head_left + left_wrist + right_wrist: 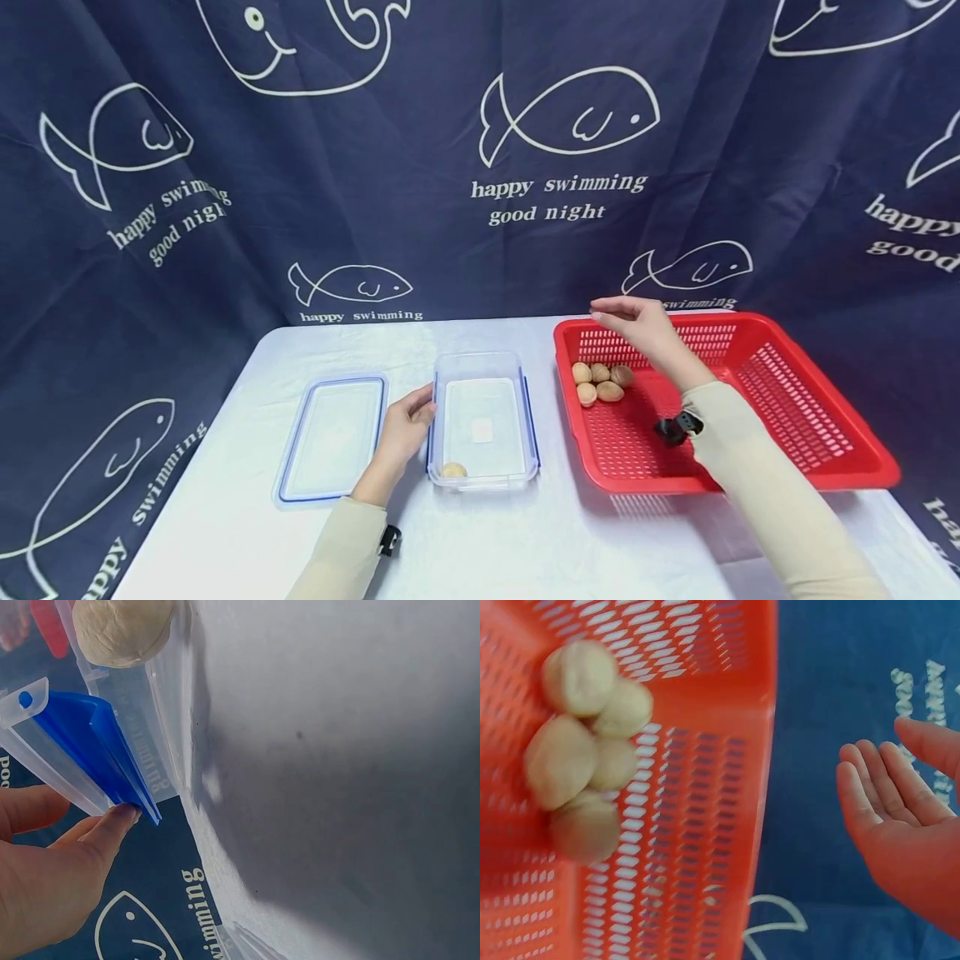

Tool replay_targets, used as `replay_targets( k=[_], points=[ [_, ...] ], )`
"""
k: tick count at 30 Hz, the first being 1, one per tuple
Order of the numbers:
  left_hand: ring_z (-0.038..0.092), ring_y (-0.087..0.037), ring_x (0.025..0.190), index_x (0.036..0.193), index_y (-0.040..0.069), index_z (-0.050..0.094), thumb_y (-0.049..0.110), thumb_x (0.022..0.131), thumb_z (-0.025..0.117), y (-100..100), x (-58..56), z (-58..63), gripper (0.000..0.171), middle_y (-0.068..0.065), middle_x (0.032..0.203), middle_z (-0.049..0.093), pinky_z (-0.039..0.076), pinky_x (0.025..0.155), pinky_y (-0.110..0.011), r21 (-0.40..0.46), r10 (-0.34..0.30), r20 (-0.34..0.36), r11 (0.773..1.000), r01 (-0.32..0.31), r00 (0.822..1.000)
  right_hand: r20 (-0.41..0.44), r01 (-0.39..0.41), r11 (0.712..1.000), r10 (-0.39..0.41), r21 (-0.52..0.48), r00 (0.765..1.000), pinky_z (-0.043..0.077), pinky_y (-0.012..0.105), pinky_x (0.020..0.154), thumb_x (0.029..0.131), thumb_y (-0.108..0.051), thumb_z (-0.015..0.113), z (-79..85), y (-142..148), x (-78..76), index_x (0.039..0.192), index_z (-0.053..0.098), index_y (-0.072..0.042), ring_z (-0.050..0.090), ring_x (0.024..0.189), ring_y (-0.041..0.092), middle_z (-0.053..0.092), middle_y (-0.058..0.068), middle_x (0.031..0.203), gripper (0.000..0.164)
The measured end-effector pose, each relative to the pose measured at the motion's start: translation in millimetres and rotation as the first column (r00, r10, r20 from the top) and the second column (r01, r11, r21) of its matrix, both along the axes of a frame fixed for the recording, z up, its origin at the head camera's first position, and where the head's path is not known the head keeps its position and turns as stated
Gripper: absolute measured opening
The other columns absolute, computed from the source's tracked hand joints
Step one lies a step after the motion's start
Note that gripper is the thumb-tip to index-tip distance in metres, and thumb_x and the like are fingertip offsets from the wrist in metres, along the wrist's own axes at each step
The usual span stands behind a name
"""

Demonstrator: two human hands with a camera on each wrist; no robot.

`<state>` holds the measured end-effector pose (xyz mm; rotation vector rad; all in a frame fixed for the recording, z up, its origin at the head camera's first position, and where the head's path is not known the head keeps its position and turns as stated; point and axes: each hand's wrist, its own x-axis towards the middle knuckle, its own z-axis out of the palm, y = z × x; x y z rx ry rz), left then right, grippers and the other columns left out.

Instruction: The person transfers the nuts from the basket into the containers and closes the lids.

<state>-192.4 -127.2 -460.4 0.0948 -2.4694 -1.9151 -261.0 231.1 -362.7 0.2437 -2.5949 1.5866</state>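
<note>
A clear plastic food container (482, 482) with blue side clips stands on the table. My left hand (405, 423) holds its left wall, a fingertip against the blue clip (90, 742) in the left wrist view. One walnut (453, 471) lies in the container's near left corner. Over the far left part of a red plastic basket (832, 479) is my right hand (641, 327), its fingers extended and nothing in them. Several walnuts (609, 391) sit together in the basket's left end; the right wrist view shows them blurred, with the right palm (907, 847) off to the side.
Left of the container lies its clear lid (333, 437) with a blue seal, flat on the white tablecloth (480, 550). A dark blue curtain (435, 208) with fish drawings hangs behind the table.
</note>
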Motion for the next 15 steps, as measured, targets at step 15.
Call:
replay_targets(
  k=[15],
  points=[
    [0.056,-0.033,0.119,0.132,-0.007,0.052,-0.002,0.095,0.053,0.3,0.3,-1.2,0.037,-0.025,0.13,0.056,0.049,0.1,-0.034,-0.009,0.005,0.009,1.0,-0.005,1.0,0.119,0.042,0.99,-0.059,0.136,0.991,0.046,0.017,0.084,0.091,-0.02,0.067,-32.7,35.1,-8.7,0.122,0.063,0.004,0.055,0.097,0.001,0.062,0.022,0.124,0.039]
  ],
)
